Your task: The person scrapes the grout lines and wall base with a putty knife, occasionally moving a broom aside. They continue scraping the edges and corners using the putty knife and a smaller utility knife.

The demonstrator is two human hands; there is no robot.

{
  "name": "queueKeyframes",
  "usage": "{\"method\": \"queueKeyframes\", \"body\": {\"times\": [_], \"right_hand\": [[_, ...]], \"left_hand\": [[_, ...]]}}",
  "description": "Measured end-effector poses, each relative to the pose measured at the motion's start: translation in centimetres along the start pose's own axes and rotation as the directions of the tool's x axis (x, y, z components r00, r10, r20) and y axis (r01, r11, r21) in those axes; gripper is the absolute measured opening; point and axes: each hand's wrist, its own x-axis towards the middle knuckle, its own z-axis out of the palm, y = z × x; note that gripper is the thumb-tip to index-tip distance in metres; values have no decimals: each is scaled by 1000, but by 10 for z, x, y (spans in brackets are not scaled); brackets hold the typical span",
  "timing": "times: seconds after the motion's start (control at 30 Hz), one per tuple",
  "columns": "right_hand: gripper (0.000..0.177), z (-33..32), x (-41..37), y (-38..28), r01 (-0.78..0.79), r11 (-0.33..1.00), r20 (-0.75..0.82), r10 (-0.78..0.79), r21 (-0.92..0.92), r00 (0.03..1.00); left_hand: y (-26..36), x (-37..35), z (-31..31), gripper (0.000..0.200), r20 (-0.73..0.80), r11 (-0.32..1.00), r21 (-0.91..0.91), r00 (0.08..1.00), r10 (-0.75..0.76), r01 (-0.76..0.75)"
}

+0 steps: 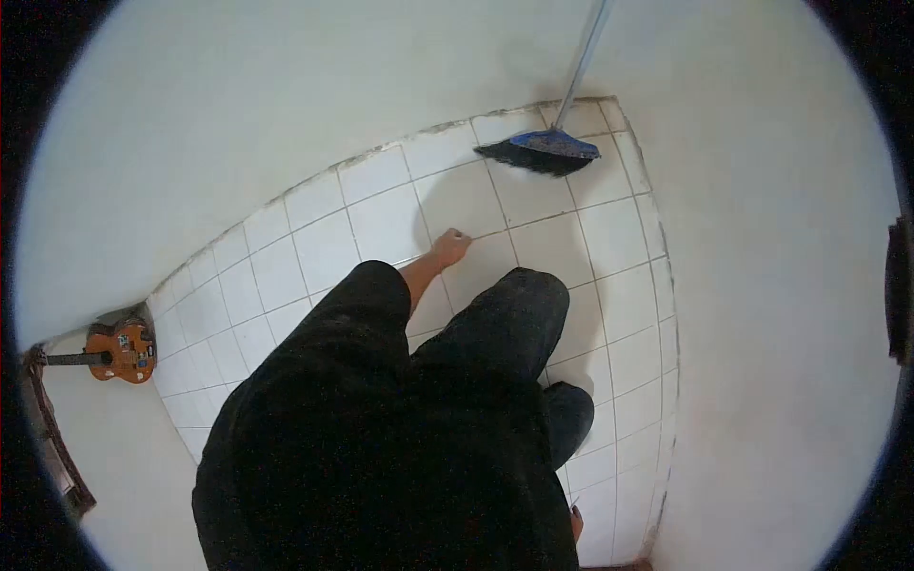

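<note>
My left hand [451, 247] reaches down close over the white tiled floor [466, 195], just ahead of my legs. Its fingers are curled together, and I cannot tell what, if anything, is pinched in them. At the lower right, part of my right hand [577, 523] shows past the edge of my dark clothing, low beside my body. A thin sliver sticks up near its fingertips; the remaining fingers are hidden. Beyond my left hand, a broom [554, 147] with a blue head and black bristles rests on the tiles, its pale handle rising along the wall.
White walls [743, 285] border the floor ahead and to the right, meeting in a corner behind the broom. An orange-brown guitar [122, 350] with stickers is at the far left. My bent knees [538, 295] in dark trousers cover the middle of the floor.
</note>
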Motion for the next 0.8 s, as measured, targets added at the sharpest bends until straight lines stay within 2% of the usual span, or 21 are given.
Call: {"method": "queueKeyframes", "body": {"times": [0.03,0.07,0.1,0.13,0.17,0.2,0.23,0.27,0.3,0.33,0.37,0.4,0.43,0.47,0.5,0.53,0.6,0.63,0.67,0.73,0.8], "right_hand": [[64,11,15,-44,12,1000,1,-12,1,1000],[61,20,-4,-59,30,999,-33,-29,18,999],[58,34,-28,-81,49,998,-66,-47,35,997],[56,48,-52,-104,70,996,-101,-65,49,993],[54,62,-77,-126,92,994,-133,-84,58,988],[52,76,-103,-147,112,992,-162,-101,62,982],[50,91,-130,-168,130,990,-185,-117,57,976],[48,106,-156,-189,145,988,-197,-133,47,971],[47,122,-182,-209,161,986,-205,-151,32,967],[47,137,-211,-227,176,984,-212,-169,14,962],[47,109,-189,-210,183,983,-192,-184,-21,964],[48,90,-171,-206,163,985,-191,-171,-59,967],[50,71,-159,-200,143,985,-197,-160,-96,967],[52,57,-142,-201,127,983,-206,-152,-132,967],[54,47,-126,-208,112,980,-215,-147,-166,966],[57,36,-107,-216,99,975,-223,-143,-198,964],[63,37,-79,-244,75,964,-241,-139,-256,961],[67,36,-63,-262,63,956,-250,-138,-286,958],[71,48,-67,-290,45,945,-267,-136,-323,954],[77,94,-59,-346,45,909,-284,-176,-414,943],[53,145,-77,-395,111,804,-306,-345,-584,887]], "left_hand": [[-22,-3,-17,61,-28,981,172,995,97,-91],[-57,2,-35,61,-40,925,338,980,196,-171],[-124,38,-39,61,-47,927,330,978,204,-178],[-190,72,-49,67,-113,826,555,976,189,-96],[-163,18,-81,67,-122,835,542,974,192,-96],[-105,-47,-101,82,-400,935,214,899,-179,281],[-106,-60,-114,82,-406,937,190,892,-197,293],[-115,-67,-131,92,-442,906,65,826,-350,418],[-130,-69,-148,102,-455,845,-69,737,-500,531],[-205,-32,-156,102,-457,829,-106,713,-532,550],[-269,16,-159,113,-445,761,-15,677,-586,649],[-273,17,-166,125,-429,682,82,644,-634,726],[-270,25,-173,125,-413,675,57,633,-655,735],[-219,-25,-193,133,-354,677,-19,628,-692,735],[-142,-96,-197,141,-293,674,-97,626,-723,733],[-131,-106,-192,141,-276,665,-126,618,-736,736],[-129,-111,-194,151,-263,695,-10,669,-696,719],[-137,-107,-191,151,-264,723,-11,696,-668,690],[-143,-109,-190,151,-240,714,-39,687,-686,699],[-146,-114,-194,151,-260,790,11,765,-589,613],[-151,-110,-197,151,-217,755,-2,736,-641,656]]}}
